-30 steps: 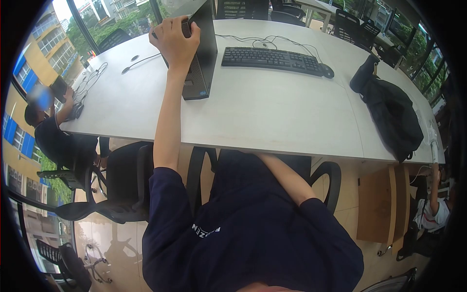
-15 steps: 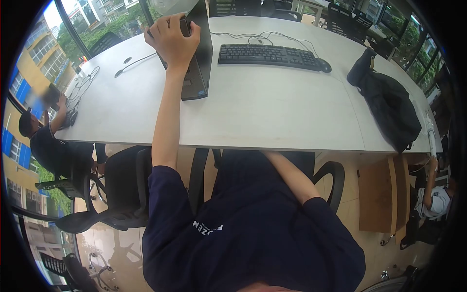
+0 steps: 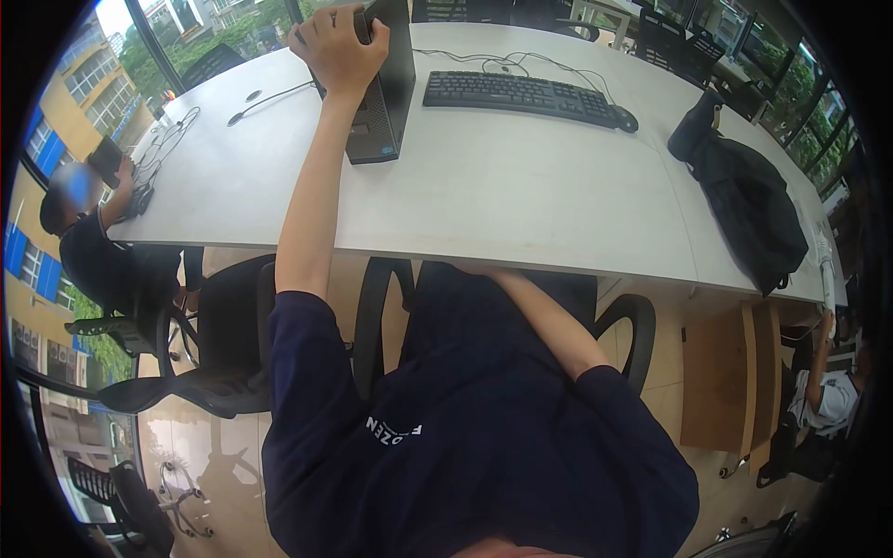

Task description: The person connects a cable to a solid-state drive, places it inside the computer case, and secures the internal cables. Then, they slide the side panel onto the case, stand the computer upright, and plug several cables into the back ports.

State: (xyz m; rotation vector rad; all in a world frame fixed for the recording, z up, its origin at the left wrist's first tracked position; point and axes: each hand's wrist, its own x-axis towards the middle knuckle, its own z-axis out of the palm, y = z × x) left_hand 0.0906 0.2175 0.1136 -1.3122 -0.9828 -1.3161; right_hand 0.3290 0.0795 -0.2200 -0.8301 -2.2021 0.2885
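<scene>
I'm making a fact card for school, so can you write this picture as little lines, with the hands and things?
Left hand: holding the upper part of a black computer tower
Right hand: mostly hidden below the edge of the white table
Keyboard: black, right of the tower
Mouse: by the keyboard's right end
Bag: black, lying on the table's right side

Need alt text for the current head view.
A person's left hand grips a black computer tower on a white table; the right hand is mostly hidden below its edge. To the right lie a keyboard, mouse and bag.
</scene>
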